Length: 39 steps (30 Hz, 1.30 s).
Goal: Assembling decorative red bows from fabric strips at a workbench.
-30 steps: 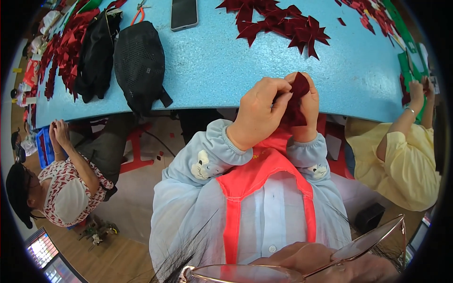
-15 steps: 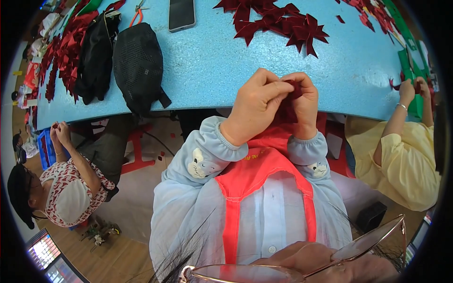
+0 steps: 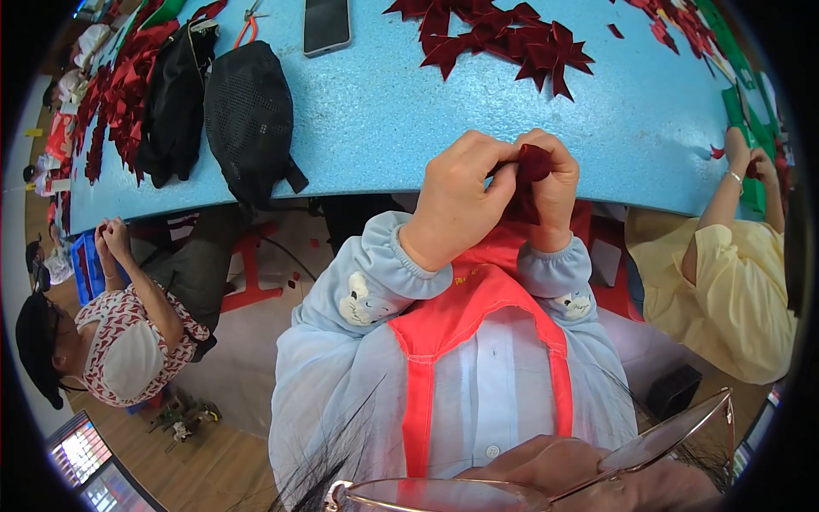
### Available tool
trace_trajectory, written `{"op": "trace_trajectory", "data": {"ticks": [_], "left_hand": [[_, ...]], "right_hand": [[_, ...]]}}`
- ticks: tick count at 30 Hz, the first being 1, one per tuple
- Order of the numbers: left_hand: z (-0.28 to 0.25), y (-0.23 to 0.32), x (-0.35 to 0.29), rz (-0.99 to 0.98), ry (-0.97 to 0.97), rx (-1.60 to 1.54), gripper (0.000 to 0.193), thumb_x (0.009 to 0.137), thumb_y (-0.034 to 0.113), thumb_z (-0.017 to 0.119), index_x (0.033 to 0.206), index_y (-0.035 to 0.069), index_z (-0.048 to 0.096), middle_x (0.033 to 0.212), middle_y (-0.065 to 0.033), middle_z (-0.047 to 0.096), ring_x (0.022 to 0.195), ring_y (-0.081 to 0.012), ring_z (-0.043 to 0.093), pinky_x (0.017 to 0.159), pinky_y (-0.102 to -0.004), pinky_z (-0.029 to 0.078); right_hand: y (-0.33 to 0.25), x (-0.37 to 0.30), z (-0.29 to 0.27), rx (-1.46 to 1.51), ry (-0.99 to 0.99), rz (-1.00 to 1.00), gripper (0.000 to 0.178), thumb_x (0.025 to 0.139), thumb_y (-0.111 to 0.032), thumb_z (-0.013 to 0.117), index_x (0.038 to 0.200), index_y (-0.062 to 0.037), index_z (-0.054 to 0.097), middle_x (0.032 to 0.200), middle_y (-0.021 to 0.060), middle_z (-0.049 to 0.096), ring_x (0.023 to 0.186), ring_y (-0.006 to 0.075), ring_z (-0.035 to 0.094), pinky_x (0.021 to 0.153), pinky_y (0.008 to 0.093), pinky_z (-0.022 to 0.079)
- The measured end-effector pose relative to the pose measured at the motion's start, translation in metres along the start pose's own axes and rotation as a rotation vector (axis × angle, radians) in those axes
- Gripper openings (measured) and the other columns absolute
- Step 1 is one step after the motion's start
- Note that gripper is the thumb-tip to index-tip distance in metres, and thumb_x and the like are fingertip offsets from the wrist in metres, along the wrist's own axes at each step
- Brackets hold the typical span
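Observation:
Between my hands, just over the table's near edge, is a dark red velvet ribbon (image 3: pixel 534 164) with a folded loop standing up. My left hand (image 3: pixel 467 192) pinches the ribbon's left side between thumb and bent fingers. Around its right side my right hand (image 3: pixel 556 183) is closed, with part of the ribbon hanging down below the fingers. The exact fingertip contact is partly hidden by the loop. Farther up the table lies a cluster of dark red velvet bows (image 3: pixel 512 43) with pointed tails.
On the blue table (image 3: pixel 367 128) lie a phone (image 3: pixel 328 26), orange-handled pliers (image 3: pixel 247 30), a black mesh bag (image 3: pixel 249 115), black cloth (image 3: pixel 175 102) and a heap of red bows (image 3: pixel 128 102). Seated people work at left (image 3: pixel 128 341) and right (image 3: pixel 725 282).
The ribbon's loop has come up into sight between my hands. My left fingers have drawn slightly left and bent, and the hands have shifted a little.

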<state>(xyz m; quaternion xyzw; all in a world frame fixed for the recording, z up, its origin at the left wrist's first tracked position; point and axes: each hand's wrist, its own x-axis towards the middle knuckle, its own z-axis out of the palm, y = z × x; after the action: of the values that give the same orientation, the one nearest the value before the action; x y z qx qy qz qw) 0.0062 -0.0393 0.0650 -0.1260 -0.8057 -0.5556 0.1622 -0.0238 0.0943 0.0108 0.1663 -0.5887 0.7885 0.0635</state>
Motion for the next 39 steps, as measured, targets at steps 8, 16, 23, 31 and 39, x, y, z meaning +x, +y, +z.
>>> {"op": "trace_trajectory", "data": {"ticks": [8, 16, 23, 31, 39], "left_hand": [[-0.001, -0.006, 0.000, -0.223, -0.033, -0.217, 0.015, 0.074, 0.002, 0.062, 0.089, 0.000, 0.062, 0.080, -0.0097, 0.062, 0.069, -0.0170, 0.060, 0.060, -0.0251, 0.048], [-0.008, 0.004, 0.001, -0.029, -0.096, -0.021, 0.014, 0.074, 0.003, 0.063, 0.088, 0.000, 0.063, 0.081, -0.0094, 0.062, 0.069, -0.0176, 0.060, 0.060, -0.0252, 0.047], [-0.012, 0.000, 0.002, -0.100, -0.143, -0.130, 0.014, 0.074, 0.004, 0.063, 0.088, 0.000, 0.064, 0.081, -0.0091, 0.062, 0.068, -0.0160, 0.059, 0.060, -0.0247, 0.046], [-0.014, -0.006, 0.002, -0.213, -0.185, -0.204, 0.013, 0.077, 0.004, 0.061, 0.088, -0.002, 0.063, 0.080, -0.0064, 0.062, 0.071, -0.0109, 0.058, 0.061, -0.0230, 0.045], [-0.010, -0.016, -0.002, -0.349, -0.176, -0.383, 0.017, 0.077, 0.009, 0.059, 0.090, -0.002, 0.060, 0.077, -0.0078, 0.060, 0.068, -0.0112, 0.056, 0.060, -0.0242, 0.045]], "right_hand": [[-0.008, -0.003, 0.005, 0.258, 0.103, 0.255, 0.009, 0.085, -0.005, 0.052, 0.077, -0.0019, 0.053, 0.075, 0.0028, 0.053, 0.067, 0.0094, 0.046, 0.060, 0.0218, 0.040], [0.000, 0.000, -0.004, 0.109, -0.051, 0.088, 0.009, 0.083, -0.007, 0.058, 0.076, -0.0033, 0.054, 0.074, 0.0009, 0.052, 0.066, 0.0068, 0.046, 0.059, 0.0194, 0.037], [-0.004, 0.000, -0.003, 0.181, -0.091, 0.170, 0.011, 0.084, -0.004, 0.054, 0.074, -0.0026, 0.050, 0.074, 0.0033, 0.051, 0.066, 0.0098, 0.045, 0.062, 0.0218, 0.038], [0.003, -0.003, -0.008, 0.307, -0.148, 0.252, 0.005, 0.084, -0.004, 0.052, 0.082, -0.0011, 0.054, 0.078, 0.0029, 0.052, 0.068, 0.0090, 0.046, 0.062, 0.0213, 0.038], [-0.004, 0.001, -0.007, -0.002, -0.207, 0.101, 0.008, 0.083, -0.005, 0.052, 0.078, -0.0001, 0.055, 0.075, 0.0011, 0.052, 0.067, 0.0082, 0.046, 0.059, 0.0208, 0.036]]}}
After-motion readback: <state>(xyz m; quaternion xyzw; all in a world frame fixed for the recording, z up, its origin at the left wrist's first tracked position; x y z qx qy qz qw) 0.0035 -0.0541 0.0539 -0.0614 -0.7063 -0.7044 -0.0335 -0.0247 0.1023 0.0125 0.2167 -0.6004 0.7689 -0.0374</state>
